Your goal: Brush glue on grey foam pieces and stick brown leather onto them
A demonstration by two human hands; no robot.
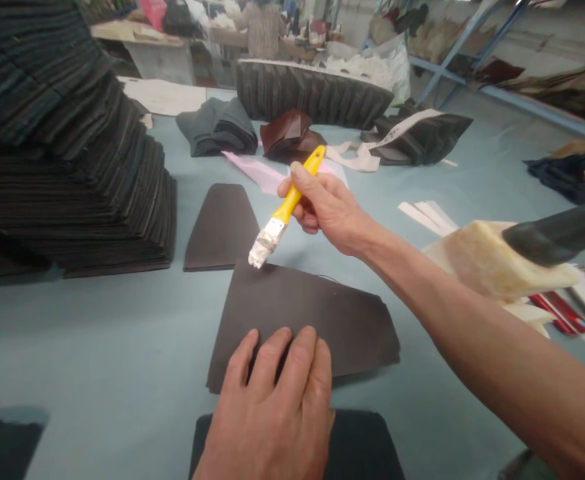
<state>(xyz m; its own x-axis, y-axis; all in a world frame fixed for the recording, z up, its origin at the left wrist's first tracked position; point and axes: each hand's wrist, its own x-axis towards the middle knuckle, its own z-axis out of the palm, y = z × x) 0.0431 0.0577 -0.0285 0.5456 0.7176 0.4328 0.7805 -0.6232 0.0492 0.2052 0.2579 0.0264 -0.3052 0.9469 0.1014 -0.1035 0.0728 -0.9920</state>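
My right hand (330, 207) grips a paintbrush (300, 190) by its yellow handle. White stuff coats the ferrule and bristles, and the tip points down at the far left corner of a dark brown panel (317, 307). Whether the bristles touch it, I cannot tell. On the near part of that panel my left hand (277, 400) lies with its fingers stretched out. Partly under this hand is a black piece (362, 443) at the bottom edge. Another dark panel (222, 227), narrower at its far end, lies just beyond on the blue-green table (137, 353).
A tall stack of dark panels (117, 207) rises at left. Folded grey (217, 127) and brown (292, 133) pieces lie behind, before a long row of dark pieces (312, 93). At right, a black-handled tool (562, 233) rests on a yellowish block (492, 260). A person (265, 30) is farther back.
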